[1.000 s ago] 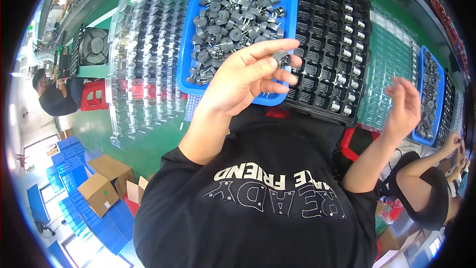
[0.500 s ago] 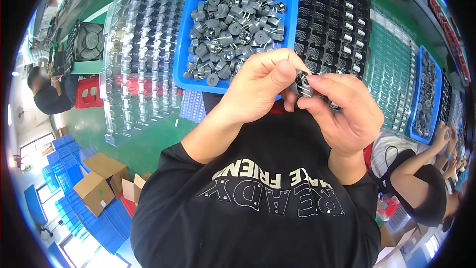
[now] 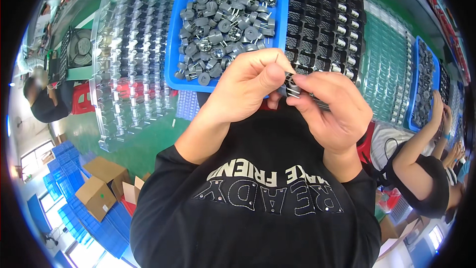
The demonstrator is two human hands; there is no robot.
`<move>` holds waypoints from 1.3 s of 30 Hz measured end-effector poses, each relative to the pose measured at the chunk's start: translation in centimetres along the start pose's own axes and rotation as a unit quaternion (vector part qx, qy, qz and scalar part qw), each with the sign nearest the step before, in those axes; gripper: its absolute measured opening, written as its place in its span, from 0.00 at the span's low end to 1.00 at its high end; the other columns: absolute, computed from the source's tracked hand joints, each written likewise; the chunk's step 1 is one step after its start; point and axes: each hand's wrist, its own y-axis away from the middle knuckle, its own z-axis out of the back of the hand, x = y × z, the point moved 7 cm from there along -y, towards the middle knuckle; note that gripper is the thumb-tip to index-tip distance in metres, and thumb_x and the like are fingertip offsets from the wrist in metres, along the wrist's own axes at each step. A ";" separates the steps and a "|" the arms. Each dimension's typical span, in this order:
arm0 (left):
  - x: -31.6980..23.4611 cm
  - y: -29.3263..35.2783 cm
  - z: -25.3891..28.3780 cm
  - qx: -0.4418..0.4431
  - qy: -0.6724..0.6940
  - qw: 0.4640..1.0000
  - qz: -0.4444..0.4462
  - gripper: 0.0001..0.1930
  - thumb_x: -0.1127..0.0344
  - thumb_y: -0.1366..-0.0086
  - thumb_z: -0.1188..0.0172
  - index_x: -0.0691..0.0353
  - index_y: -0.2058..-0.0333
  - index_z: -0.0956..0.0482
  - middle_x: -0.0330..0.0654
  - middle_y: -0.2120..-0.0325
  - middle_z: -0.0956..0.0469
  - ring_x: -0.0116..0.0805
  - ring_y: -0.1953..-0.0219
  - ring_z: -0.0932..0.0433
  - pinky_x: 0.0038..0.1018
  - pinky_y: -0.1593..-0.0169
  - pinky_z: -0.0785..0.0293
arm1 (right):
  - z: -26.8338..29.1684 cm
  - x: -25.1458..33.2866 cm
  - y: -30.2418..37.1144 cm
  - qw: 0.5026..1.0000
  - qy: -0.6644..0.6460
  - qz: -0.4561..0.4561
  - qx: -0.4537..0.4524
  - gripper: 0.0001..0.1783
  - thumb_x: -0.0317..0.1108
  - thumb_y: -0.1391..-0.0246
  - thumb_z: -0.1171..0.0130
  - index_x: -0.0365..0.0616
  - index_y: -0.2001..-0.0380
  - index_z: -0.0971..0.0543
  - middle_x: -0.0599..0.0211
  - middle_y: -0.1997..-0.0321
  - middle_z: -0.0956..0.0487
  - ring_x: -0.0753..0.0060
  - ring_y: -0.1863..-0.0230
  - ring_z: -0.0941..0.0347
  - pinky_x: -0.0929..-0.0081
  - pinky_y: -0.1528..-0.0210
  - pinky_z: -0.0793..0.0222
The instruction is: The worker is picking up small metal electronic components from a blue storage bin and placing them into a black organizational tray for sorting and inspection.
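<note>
Where hands (image 3: 248, 89) (image 3: 341, 109) meet, they partly hide a blue bin (image 3: 283, 10).

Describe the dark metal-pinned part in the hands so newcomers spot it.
Find the large blue plastic tub, top centre. By its lower right, the left hand and right hand meet. Their fingers hold the small dark metal-pinned part; similar round grey parts fill the tub.

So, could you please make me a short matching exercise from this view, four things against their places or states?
1. Nearer blue bin
2. Pronged part
3. Nearer black tray
4. Green-dotted cardboard box

A. Silvery pieces toward its right side
B. Lower left of the picture
C. Heaped with grey parts
D. Between left hand and right hand

Pairs: 1-C, 2-D, 3-A, 4-B
</note>
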 end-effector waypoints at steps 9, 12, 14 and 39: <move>0.6 0.0 -0.5 0.021 0.019 0.999 -0.026 0.30 0.37 0.35 0.43 0.65 0.64 0.22 0.34 0.73 0.24 0.20 0.75 0.25 0.18 0.71 0.29 | 0.6 -0.4 0.5 1.000 -0.004 0.005 -0.005 0.18 0.24 0.61 0.22 0.33 0.64 0.16 0.55 0.66 0.16 0.63 0.67 0.19 0.73 0.65 0.23; 1.5 0.8 -0.7 -0.010 0.051 0.997 -0.064 0.18 0.52 0.31 0.36 0.64 0.59 0.21 0.34 0.69 0.21 0.21 0.71 0.24 0.20 0.65 0.26 | 0.4 -1.6 2.0 0.995 -0.047 -0.082 -0.011 0.13 0.20 0.59 0.25 0.36 0.68 0.17 0.56 0.63 0.16 0.63 0.63 0.18 0.74 0.62 0.22; 1.7 1.4 -1.0 -0.011 0.050 0.997 -0.059 0.18 0.53 0.32 0.34 0.64 0.58 0.21 0.35 0.68 0.21 0.21 0.70 0.24 0.21 0.64 0.26 | 0.4 -2.6 3.1 0.987 -0.085 -0.138 -0.005 0.11 0.19 0.59 0.27 0.39 0.71 0.17 0.58 0.62 0.16 0.65 0.62 0.18 0.74 0.60 0.23; 0.5 1.3 1.1 -0.031 -0.640 0.766 -0.053 0.10 0.71 0.48 0.29 0.59 0.65 0.14 0.40 0.65 0.27 0.42 0.60 0.23 0.36 0.58 0.26 | 23.0 -17.6 9.7 0.791 0.444 -0.417 -0.045 0.17 0.39 0.51 0.28 0.43 0.59 0.16 0.60 0.63 0.14 0.61 0.61 0.17 0.66 0.55 0.25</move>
